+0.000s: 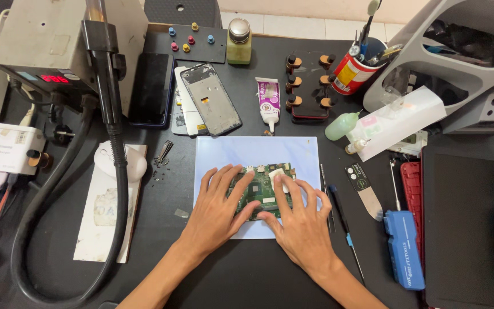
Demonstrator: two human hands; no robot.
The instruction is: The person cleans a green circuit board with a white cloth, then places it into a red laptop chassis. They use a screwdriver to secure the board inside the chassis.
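Both hands are lying flat, fingers spread, on a small green rectangular circuit board (pixel 260 191) at the middle of the bench. The left hand (pixel 217 213) is covering the board's left side, and the right hand (pixel 300 220) is covering its right side and lower edge. Neither hand is pinching or lifting anything; the fingers are pressing down or resting, and the thumbs are nearly meeting at the board's lower edge.

The board is sitting on a pale blue rectangular work mat (pixel 255 150), which is lying on the black tabletop (pixel 241 280). Just right of the mat, thin metal tweezers (pixel 326 194) and a slim blue-tipped screwdriver (pixel 344 223) are lying side by side. Farther right are a flat metal pry tool (pixel 366 191) and a blue plastic tool case (pixel 404 249). Above the mat are a white tube of adhesive (pixel 269 103) and a bare phone frame (pixel 210 98). On the left, a thick black hose (pixel 112 171) is looping down from a grey hot-air station (pixel 47 40).

Small loose parts (pixel 158 171), possibly screws, are scattered left of the mat; the view is too coarse to be sure.

The risk appears to be uneven pressure from the spread fingers flexing the board or sliding it across the smooth mat toward the tweezers.
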